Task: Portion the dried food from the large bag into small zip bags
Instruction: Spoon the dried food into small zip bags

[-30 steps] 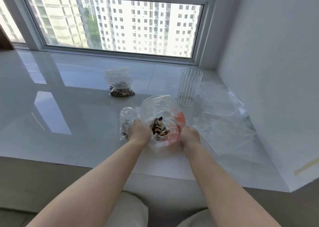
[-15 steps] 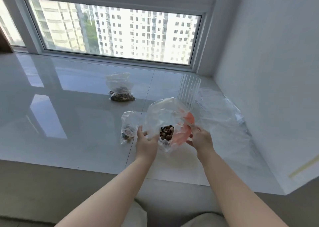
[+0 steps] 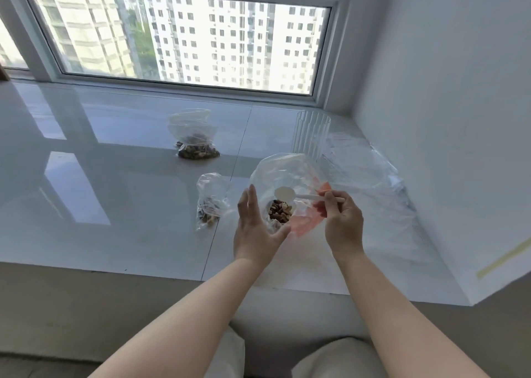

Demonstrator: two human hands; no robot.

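Item: portioning station on a glossy white counter (image 3: 115, 194) under a window (image 3: 184, 39).

Large bag (image 3: 283, 176): clear plastic with an orange-red patch on its right side, standing open near the counter's front edge, a small heap of dried food (image 3: 280, 211) at its bottom.

Left hand (image 3: 254, 228): fingers straight and spread, palm against the bag's left wall, steadying it without gripping.

Right hand (image 3: 342, 219): fingers pinched on the handle of a white scoop (image 3: 284, 193), whose bowl hangs inside the bag's mouth above the food and appears empty, though glare makes that uncertain.

Small zip bags: 1 (image 3: 211, 201) just left of the large bag, partly filled; 1 more (image 3: 194, 136) farther back, also holding food. A ribbed clear cup (image 3: 311, 132) stands behind the large bag, with loose clear plastic sheets (image 3: 367, 173) to the right.

Step in hand: scooping a portion. The next move likely calls for dipping the scoop into the heap while the left hand keeps the mouth open, then carrying it level to a small bag.

Change from 0.5 s ago: the scoop was not visible then; the right hand merely touched the bag's rim, and the left hand held the bag's left edge rather than lying flat against it.
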